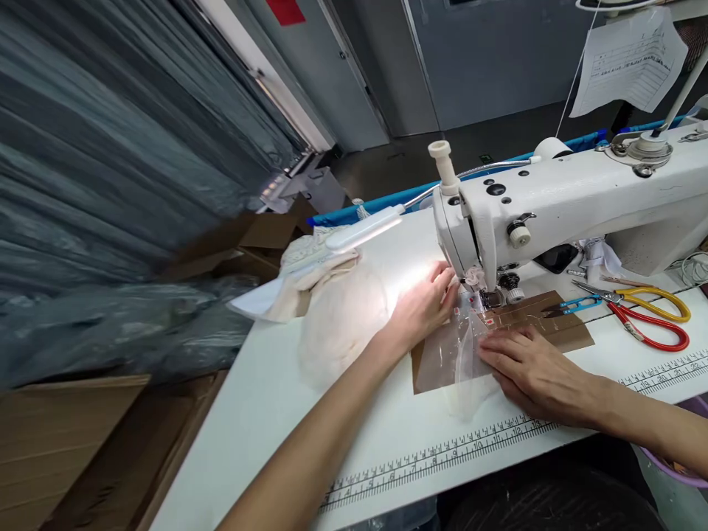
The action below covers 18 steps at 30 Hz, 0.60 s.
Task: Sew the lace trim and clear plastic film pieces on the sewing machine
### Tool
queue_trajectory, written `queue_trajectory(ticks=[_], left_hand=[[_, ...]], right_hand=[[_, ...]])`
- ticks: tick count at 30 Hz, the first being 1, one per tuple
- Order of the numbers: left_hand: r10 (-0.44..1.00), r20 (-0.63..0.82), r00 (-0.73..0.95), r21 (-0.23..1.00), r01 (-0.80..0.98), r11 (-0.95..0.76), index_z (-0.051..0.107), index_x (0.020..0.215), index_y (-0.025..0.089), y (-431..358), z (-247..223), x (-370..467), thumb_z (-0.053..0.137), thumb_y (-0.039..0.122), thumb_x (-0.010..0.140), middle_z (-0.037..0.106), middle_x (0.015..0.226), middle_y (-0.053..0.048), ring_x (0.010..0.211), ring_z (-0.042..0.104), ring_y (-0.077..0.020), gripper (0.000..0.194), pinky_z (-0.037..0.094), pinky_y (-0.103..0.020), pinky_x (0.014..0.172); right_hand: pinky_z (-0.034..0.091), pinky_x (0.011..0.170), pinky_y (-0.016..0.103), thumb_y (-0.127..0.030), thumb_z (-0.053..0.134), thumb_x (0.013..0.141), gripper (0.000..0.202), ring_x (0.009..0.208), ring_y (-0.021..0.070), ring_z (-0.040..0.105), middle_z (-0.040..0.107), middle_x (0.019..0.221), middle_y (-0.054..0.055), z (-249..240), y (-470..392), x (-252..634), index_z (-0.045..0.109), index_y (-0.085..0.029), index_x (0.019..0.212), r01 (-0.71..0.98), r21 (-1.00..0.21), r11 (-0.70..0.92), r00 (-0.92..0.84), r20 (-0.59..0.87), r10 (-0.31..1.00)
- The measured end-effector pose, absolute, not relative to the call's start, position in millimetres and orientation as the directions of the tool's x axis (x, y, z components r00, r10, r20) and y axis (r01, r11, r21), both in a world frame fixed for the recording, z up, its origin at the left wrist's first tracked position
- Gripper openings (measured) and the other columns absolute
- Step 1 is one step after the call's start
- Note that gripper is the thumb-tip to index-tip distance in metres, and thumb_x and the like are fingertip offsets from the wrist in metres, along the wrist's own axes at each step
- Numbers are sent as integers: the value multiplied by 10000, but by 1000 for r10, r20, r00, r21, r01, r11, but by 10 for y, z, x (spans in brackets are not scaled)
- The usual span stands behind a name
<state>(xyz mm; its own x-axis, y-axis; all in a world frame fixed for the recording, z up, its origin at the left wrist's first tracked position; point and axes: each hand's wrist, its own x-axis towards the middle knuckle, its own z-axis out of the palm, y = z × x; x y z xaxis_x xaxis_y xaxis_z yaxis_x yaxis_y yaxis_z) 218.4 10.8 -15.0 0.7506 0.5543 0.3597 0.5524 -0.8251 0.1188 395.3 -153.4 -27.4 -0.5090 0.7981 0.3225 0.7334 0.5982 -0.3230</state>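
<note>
In the head view, my left hand (425, 304) is just left of the white sewing machine's (575, 206) presser foot (491, 298). Its fingers are curled together at the upper edge of a sheer whitish fabric (442, 354); the fingertips are partly hidden by the machine head. My right hand (539, 375) rests palm down to the right, fingers stretched out and pressing the fabric's right side. Beneath the fabric, a brown sheet (569, 323) lies flat around the needle area. A bunched pale fabric piece (346, 317) sits left of my left hand.
Blue thread snips (578, 304), yellow-handled scissors (653, 296) and red-handled scissors (650, 332) lie right of the needle. A ruler strip (442, 457) runs along the table's front edge. A lamp (365, 228) hangs behind my left hand. Cardboard boxes (71, 442) stand at left.
</note>
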Motion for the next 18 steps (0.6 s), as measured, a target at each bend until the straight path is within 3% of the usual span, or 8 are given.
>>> queue_trajectory(ticks=[5, 8, 11, 15, 18], left_hand=[[536, 272, 799, 157, 513, -844, 620, 920, 170, -472, -73, 2075, 375, 358, 1009, 637, 883, -55, 720, 599, -157, 322, 474, -258, 598], [513, 199, 835, 62, 512, -857, 573, 1183, 166, -579, -163, 2077, 434, 445, 976, 621, 1133, -134, 890, 606, -247, 374, 520, -374, 703], [501, 182, 846, -12, 511, -860, 513, 1298, 164, -462, -255, 2072, 449, 456, 968, 553, 1281, -182, 1033, 574, -316, 445, 512, -476, 805], [435, 280, 856, -4, 455, -891, 514, 1292, 170, -308, -232, 2052, 489, 416, 965, 549, 1276, -180, 1091, 570, -319, 410, 513, -485, 844], [374, 427, 823, 63, 386, -920, 582, 1164, 154, -355, -154, 2082, 480, 294, 981, 616, 1144, -151, 986, 618, -256, 252, 546, -410, 778]], right_hand=[[464, 882, 414, -153, 374, 985, 288, 1084, 230, 600, 683, 1165, 125, -253, -1725, 4015, 635, -112, 1099, 708, -327, 626, -534, 332, 778], [465, 897, 459, -200, 374, 1002, 308, 1106, 258, 598, 664, 1214, 139, -334, -1761, 3961, 624, -92, 1145, 741, -282, 610, -532, 307, 789], [452, 940, 505, -242, 426, 995, 339, 1201, 287, 551, 618, 1293, 169, -391, -1754, 3925, 582, -69, 1242, 779, -242, 578, -512, 287, 810], [464, 951, 514, -250, 447, 985, 350, 1208, 285, 550, 605, 1304, 183, -331, -1724, 4003, 577, -83, 1262, 771, -286, 569, -511, 256, 820], [497, 935, 471, -236, 438, 976, 357, 1163, 265, 576, 610, 1286, 171, -229, -1651, 4144, 573, -113, 1283, 759, -354, 547, -485, 253, 837]])
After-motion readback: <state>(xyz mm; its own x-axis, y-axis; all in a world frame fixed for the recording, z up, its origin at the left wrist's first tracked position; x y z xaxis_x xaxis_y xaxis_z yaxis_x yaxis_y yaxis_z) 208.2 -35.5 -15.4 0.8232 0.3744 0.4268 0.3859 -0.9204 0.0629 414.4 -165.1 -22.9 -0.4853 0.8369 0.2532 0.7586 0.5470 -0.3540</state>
